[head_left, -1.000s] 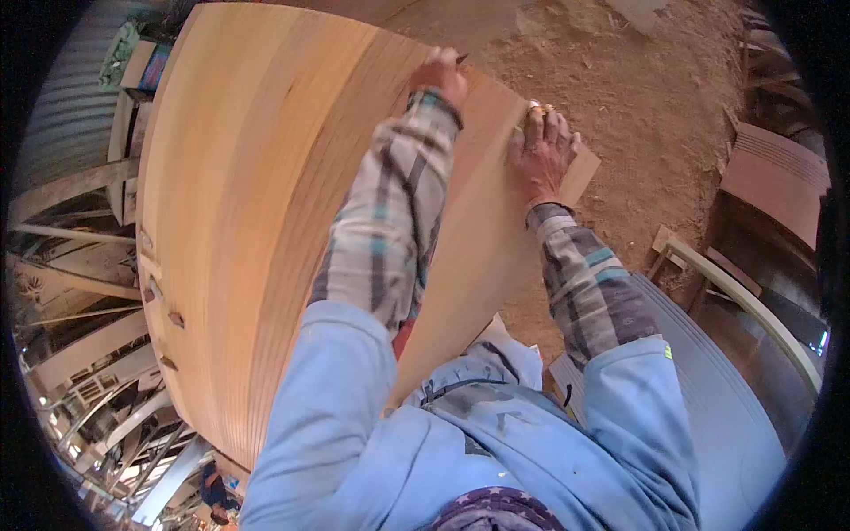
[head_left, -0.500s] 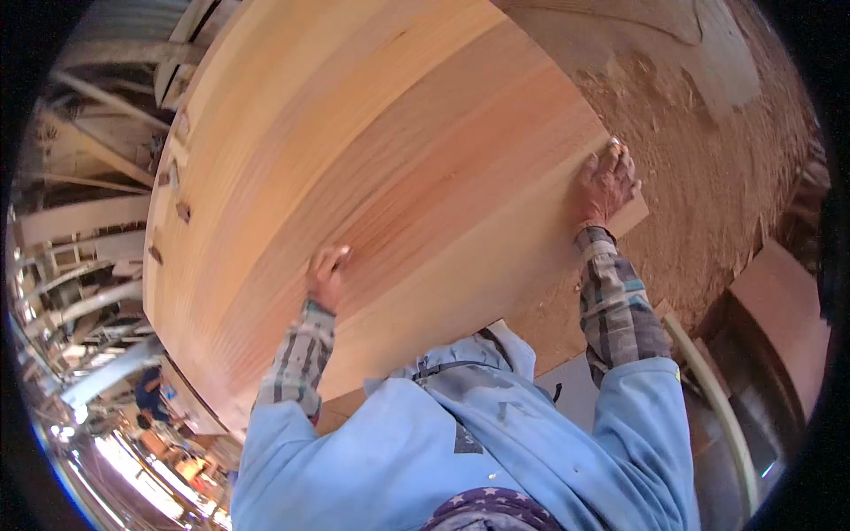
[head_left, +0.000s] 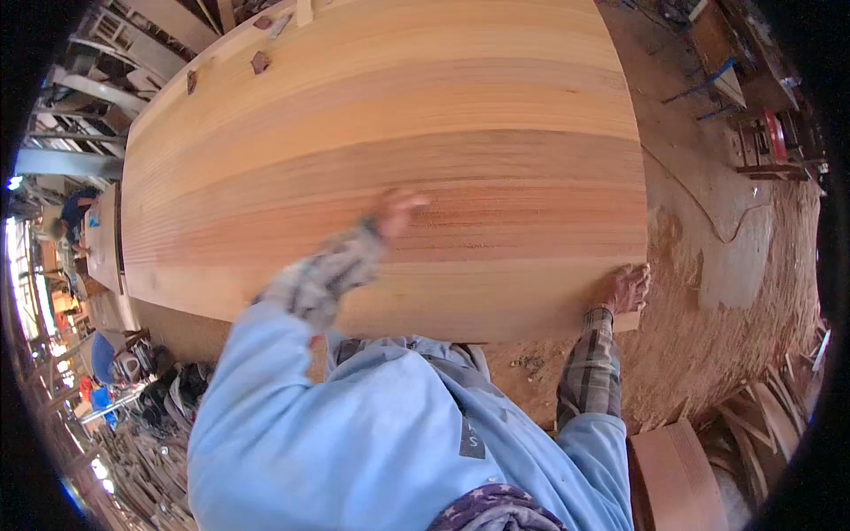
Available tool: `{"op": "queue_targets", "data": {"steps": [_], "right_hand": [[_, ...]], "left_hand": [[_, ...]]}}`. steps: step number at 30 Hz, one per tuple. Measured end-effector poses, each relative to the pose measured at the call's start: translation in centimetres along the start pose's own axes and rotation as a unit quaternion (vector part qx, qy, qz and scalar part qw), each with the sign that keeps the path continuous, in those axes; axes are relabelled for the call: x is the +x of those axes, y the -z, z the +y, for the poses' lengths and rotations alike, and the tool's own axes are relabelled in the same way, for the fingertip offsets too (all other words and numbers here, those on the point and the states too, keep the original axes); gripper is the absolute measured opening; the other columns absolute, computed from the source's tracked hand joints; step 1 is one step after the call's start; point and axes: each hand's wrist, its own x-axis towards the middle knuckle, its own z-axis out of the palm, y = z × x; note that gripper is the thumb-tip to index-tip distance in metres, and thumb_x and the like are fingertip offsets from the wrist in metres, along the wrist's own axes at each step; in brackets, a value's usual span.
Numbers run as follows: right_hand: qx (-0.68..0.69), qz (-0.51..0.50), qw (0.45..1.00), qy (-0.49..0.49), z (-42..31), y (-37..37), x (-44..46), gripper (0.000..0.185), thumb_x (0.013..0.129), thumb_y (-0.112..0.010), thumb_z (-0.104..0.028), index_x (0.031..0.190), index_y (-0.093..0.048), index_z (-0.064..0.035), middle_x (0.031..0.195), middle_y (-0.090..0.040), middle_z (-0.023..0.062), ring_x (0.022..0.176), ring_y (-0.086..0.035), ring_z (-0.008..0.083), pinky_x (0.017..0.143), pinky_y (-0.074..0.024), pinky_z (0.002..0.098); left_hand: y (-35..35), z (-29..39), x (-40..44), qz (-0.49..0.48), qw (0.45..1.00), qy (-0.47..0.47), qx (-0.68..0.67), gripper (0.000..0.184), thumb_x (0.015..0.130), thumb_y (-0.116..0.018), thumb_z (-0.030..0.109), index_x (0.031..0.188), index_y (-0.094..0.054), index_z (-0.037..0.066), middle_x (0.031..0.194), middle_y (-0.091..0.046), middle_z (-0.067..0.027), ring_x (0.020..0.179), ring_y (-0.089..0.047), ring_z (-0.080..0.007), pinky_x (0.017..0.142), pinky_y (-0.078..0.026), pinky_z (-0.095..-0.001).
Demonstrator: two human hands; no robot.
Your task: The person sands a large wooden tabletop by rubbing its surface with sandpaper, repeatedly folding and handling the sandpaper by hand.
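Note:
A broad wooden panel [head_left: 496,97], made of pale and reddish strips, lies in front of me. My left hand [head_left: 400,211] is over its reddish middle strips, smeared by motion; whether it touches the wood or holds anything small is unclear. At the panel's near right corner, my right hand [head_left: 624,288] grips the edge with bent fingers. Several small dark brown pieces, one of them a chip [head_left: 259,62], sit near the panel's far left edge.
Sawdust covers the floor [head_left: 735,345] to the right, where a thin cord [head_left: 708,221] trails. A curved brown board [head_left: 677,473] stands at lower right beside wood offcuts. A person [head_left: 75,212] is at the far left. Timber pieces [head_left: 155,44] are stacked at upper left.
My view has turned, so the panel now lies more level across it. The left hand has moved toward the right along the panel and is blurred. My right hand remains at the corner.

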Motion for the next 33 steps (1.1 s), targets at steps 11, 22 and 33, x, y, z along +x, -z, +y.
{"op": "queue_targets", "data": {"steps": [11, 22, 33], "right_hand": [[-0.002, 0.042, 0.999, 0.001, -0.1, -0.4, 0.0, 0.055, 0.098, -0.033, -0.047, 0.147, -0.033, -0.0227, 0.149, -0.038, 0.0027, 0.137, -0.035, 0.0226, 0.109, -0.0235, 0.0566], [-0.019, 0.067, 0.997, 0.016, 1.2, -3.0, 0.4, 0.054, 0.096, -0.042, -0.045, 0.142, -0.038, -0.0171, 0.145, -0.041, 0.0082, 0.135, -0.036, 0.0287, 0.110, -0.0217, 0.0569], [0.070, 0.035, 0.997, -0.021, -0.5, 0.9, -0.3, 0.056, 0.089, -0.052, -0.036, 0.139, -0.041, -0.0135, 0.142, -0.042, 0.0125, 0.135, -0.034, 0.0309, 0.111, -0.0167, 0.0563]], "left_hand": [[-13.6, 4.5, 9.3, 0.010, 1.000, 0.011, 0.015, 0.040, 0.075, -0.052, -0.005, 0.108, -0.066, 0.012, 0.109, -0.062, -0.0158, 0.103, -0.059, -0.0358, 0.086, -0.049, -0.0454], [4.5, -2.3, -0.2, 0.026, 0.994, 0.047, 0.091, 0.014, 0.080, -0.067, 0.005, 0.093, -0.071, 0.011, 0.092, -0.066, -0.0100, 0.090, -0.063, -0.0296, 0.075, -0.053, -0.0392], [-21.1, 7.9, 21.7, -0.056, 0.998, 0.009, -0.020, 0.028, 0.076, -0.057, 0.003, 0.101, -0.064, 0.013, 0.105, -0.061, -0.0133, 0.097, -0.059, -0.0339, 0.079, -0.050, -0.0416]]}}
